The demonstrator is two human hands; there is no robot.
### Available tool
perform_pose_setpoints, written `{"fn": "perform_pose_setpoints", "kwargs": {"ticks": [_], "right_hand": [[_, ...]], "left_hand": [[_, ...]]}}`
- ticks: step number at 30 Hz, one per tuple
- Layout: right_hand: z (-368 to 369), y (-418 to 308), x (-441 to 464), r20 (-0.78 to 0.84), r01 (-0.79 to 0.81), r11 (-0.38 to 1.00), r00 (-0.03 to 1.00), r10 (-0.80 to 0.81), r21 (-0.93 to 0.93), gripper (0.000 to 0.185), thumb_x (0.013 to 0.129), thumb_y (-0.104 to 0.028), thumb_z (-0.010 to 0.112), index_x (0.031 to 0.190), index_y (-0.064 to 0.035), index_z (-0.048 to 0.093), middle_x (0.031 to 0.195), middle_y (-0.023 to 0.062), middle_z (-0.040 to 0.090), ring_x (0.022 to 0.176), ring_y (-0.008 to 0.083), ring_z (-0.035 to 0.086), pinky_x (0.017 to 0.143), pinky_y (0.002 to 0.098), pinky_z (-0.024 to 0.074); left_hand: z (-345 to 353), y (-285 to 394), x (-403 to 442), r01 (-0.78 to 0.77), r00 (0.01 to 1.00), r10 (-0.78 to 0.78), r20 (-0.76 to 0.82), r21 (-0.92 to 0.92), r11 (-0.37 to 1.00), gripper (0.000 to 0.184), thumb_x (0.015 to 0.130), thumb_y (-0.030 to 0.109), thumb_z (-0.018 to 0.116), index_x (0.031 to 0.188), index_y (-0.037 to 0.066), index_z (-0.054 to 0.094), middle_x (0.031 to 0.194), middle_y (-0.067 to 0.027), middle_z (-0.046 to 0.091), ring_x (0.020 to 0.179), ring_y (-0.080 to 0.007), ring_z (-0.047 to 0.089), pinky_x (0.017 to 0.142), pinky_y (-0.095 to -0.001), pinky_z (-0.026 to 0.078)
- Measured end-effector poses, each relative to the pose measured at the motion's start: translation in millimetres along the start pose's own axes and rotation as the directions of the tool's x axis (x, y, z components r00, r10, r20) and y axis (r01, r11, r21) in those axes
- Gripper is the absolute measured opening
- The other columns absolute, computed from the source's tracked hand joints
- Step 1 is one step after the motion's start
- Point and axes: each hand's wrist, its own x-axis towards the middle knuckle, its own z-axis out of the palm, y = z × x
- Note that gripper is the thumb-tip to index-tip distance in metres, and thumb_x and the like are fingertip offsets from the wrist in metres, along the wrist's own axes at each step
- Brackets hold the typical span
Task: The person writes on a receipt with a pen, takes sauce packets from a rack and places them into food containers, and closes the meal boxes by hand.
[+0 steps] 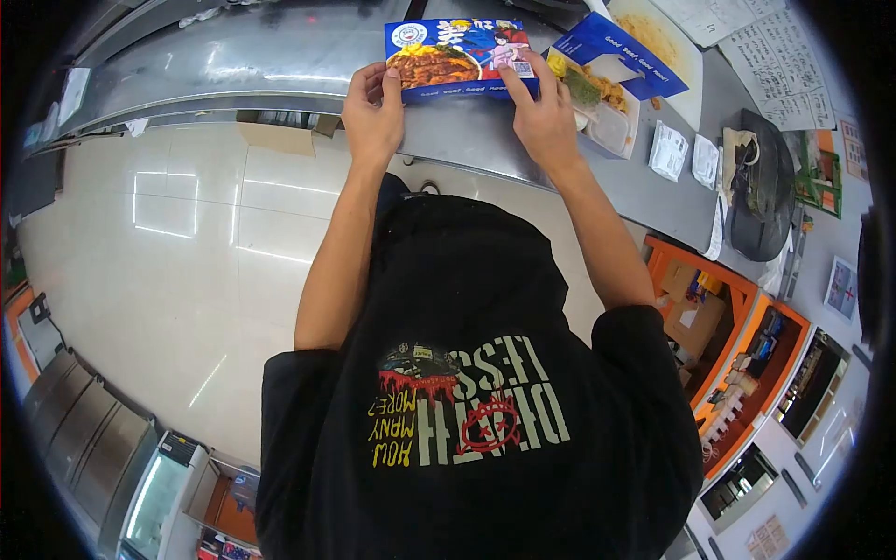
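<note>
The printed box (457,61) is located at the steel counter (457,140), ahead of the body, with its illustrated face turned up; whether its underside is fully supported cannot be told. Its left end is pinched by the left hand (375,117), the thumb being laid on the face and the fingers curled at the edge. The right hand (546,121) is placed at the opposite end, with fingertips set on the face; whether the box is gripped there or merely steadied cannot be determined. The step in hand is judged to be two-handed handling of the closed box. For any further move, even support at both ends appears to be called for, and clearance should be maintained from the open box (653,79), positioned just beside the right hand with food exposed.
</note>
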Motion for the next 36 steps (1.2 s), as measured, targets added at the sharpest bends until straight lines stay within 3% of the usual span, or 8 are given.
{"fn": "perform_pose_setpoints", "kwargs": {"ticks": [19, 22, 23, 26, 27, 30, 35, 36], "right_hand": [[31, -50, -7, 0.005, -0.398, 0.827, 0.902, 0.432, 0.398, 0.063, 0.085, 0.006, 0.066, 0.137, -0.0307, 0.065, 0.147, 0.0208, 0.047, 0.12, 0.0392, 0.064, 0.094, 0.041, 0.0602], [34, -50, -5, -0.133, -0.321, 0.859, 0.907, 0.401, 0.398, 0.071, 0.076, 0.015, 0.063, 0.134, -0.0255, 0.069, 0.14, 0.02, 0.053, 0.111, 0.0387, 0.067, 0.086, 0.0414, 0.062], [31, -51, -3, -0.17, -0.318, 0.879, 0.903, 0.395, 0.356, 0.068, 0.079, 0.012, 0.065, 0.135, -0.027, 0.069, 0.136, 0.0201, 0.057, 0.112, 0.0359, 0.067, 0.085, 0.0393, 0.0624], [36, -52, -9, -0.133, -0.344, 0.888, 0.908, 0.397, 0.306, 0.061, 0.089, -0.003, 0.062, 0.141, -0.0346, 0.063, 0.137, 0.0248, 0.056, 0.107, 0.0364, 0.068, 0.087, 0.0413, 0.0618], [38, -52, -10, -0.152, -0.344, 0.895, 0.906, 0.396, 0.284, 0.062, 0.089, -0.006, 0.061, 0.144, -0.0351, 0.061, 0.134, 0.0228, 0.057, 0.106, 0.0345, 0.069, 0.087, 0.0418, 0.0619], [30, -55, -5, -0.086, -0.438, 0.823, 0.864, 0.497, 0.361, 0.067, 0.09, -0.006, 0.061, 0.148, -0.0385, 0.055, 0.129, 0.0221, 0.058, 0.101, 0.0343, 0.07, 0.083, 0.0408, 0.0628], [45, -60, -3, -0.169, -0.548, 0.761, 0.761, 0.626, 0.347, 0.049, 0.091, -0.007, 0.06, 0.136, 0.0099, 0.052, 0.117, 0.0211, 0.064, 0.094, 0.0315, 0.073, 0.076, 0.035, 0.0632], [48, -62, -4, -0.189, -0.554, 0.746, 0.741, 0.645, 0.37, 0.046, 0.091, -0.007, 0.06, 0.134, 0.0084, 0.053, 0.118, 0.0212, 0.064, 0.093, 0.0321, 0.074, 0.075, 0.0349, 0.0632]], "left_hand": [[-38, 27, 10, 0.065, 0.986, -0.082, 0.142, 0.122, 0.99, 0.04, 0.107, 0.027, 0.061, 0.131, -0.004, 0.055, 0.127, -0.017, 0.062, 0.103, -0.0214, 0.067, 0.08, -0.0339, 0.06], [-42, 31, 15, -0.227, 0.964, 0.138, 0.228, 0.431, 0.873, 0.039, 0.106, 0.023, 0.061, 0.133, -0.004, 0.054, 0.128, -0.0195, 0.062, 0.108, -0.0283, 0.068, 0.085, -0.0393, 0.058], [-40, 37, 19, -0.326, 0.942, 0.214, 0.258, 0.561, 0.761, 0.042, 0.101, 0.016, 0.065, 0.137, -0.002, 0.054, 0.137, -0.0231, 0.058, 0.123, -0.0376, 0.061, 0.099, -0.0451, 0.051], [-25, 73, 41, -0.784, 0.618, 0.397, 0.678, 0.494, 0.376, 0.056, 0.094, 0.014, 0.072, 0.145, 0.003, 0.052, 0.149, -0.0259, 0.049, 0.141, -0.044, 0.045, 0.114, -0.0484, 0.04], [-21, 78, 52, -0.788, 0.578, 0.281, 0.766, 0.435, 0.435, 0.082, 0.083, 0.027, 0.083, 0.155, 0.011, 0.045, 0.157, -0.0263, 0.04, 0.15, -0.0461, 0.033, 0.121, -0.0564, 0.027], [16, 99, 57, -0.78, 0.542, 0.104, 0.834, 0.454, 0.43, 0.105, 0.073, 0.044, 0.09, 0.161, 0.018, 0.039, 0.158, -0.0275, 0.039, 0.151, -0.0476, 0.031, 0.12, -0.0658, 0.02], [27, 89, 66, -0.865, 0.468, 0.051, 0.882, 0.445, 0.234, 0.115, 0.066, 0.046, 0.093, 0.162, 0.018, 0.036, 0.155, -0.0255, 0.041, 0.143, -0.0415, 0.042, 0.116, -0.057, 0.027], [27, 89, 64, -0.866, 0.466, 0.052, 0.883, 0.444, 0.231, 0.115, 0.066, 0.043, 0.093, 0.162, 0.017, 0.036, 0.155, -0.0254, 0.041, 0.142, -0.0413, 0.042, 0.116, -0.0562, 0.027]]}}
